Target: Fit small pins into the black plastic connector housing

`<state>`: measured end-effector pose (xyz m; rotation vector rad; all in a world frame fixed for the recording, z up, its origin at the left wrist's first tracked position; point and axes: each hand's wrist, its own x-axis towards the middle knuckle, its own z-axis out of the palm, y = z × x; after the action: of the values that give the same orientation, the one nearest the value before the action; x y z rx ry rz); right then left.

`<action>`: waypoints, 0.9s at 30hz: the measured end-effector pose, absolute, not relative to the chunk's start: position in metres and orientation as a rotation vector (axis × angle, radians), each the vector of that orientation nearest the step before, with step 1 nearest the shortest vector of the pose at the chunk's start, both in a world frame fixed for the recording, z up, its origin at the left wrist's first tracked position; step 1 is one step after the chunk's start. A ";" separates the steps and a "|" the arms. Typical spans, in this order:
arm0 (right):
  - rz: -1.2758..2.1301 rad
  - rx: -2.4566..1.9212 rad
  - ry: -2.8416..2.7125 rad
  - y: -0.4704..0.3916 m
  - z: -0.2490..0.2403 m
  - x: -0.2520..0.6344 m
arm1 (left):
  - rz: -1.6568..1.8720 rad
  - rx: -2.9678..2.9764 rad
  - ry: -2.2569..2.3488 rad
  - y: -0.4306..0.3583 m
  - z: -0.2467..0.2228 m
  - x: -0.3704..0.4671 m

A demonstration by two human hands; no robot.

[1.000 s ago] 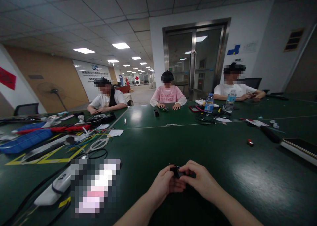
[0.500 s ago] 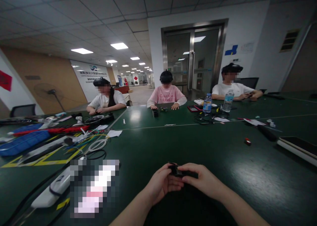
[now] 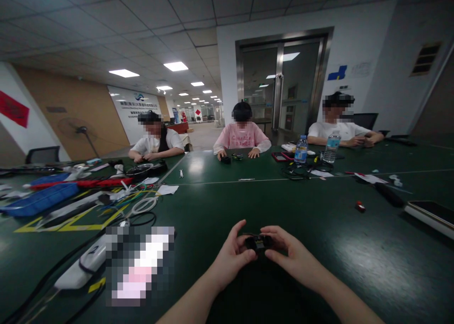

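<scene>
A small black object point(image 3: 258, 241) is held between my two hands above the dark green table point(image 3: 202, 276), near the front. My left hand point(image 3: 232, 255) grips its left side, with the thumb at the lower edge and the index finger raised. On the right side, my right hand point(image 3: 285, 250) has its thumb below and its fingers along the top and back of the object. Finer details of the object are too dark to make out.
At left lie a white power strip point(image 3: 83, 265), a blurred-out bright item point(image 3: 144, 267), coiled cables point(image 3: 144, 205) and a blue tray point(image 3: 42, 201). A small red item point(image 3: 360, 206) and bottles point(image 3: 301, 150) are at right. Three people sit across the table.
My left thumb has come down to the lower edge and the left index finger has lifted. The black object now shows more openly between my hands. The whole view has shifted slightly.
</scene>
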<state>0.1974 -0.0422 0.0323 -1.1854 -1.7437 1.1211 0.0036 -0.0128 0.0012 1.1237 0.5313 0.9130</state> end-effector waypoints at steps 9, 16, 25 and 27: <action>1.118 -1.144 -1.699 -0.041 0.030 0.192 | 0.925 1.243 0.563 -0.011 -0.001 0.003; 1.196 -1.137 -1.688 -0.042 0.035 0.193 | 0.904 1.265 0.609 -0.015 0.005 0.005; 1.163 -1.236 -1.628 -0.035 0.021 0.189 | 0.848 1.233 0.643 -0.019 0.007 0.007; 1.161 -1.237 -1.611 -0.035 0.020 0.188 | 0.845 1.235 0.639 -0.018 0.005 0.006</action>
<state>0.1879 -0.0350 0.0196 -1.2369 -1.6112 1.1608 0.0064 -0.0185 0.0055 1.2353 0.6386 0.8446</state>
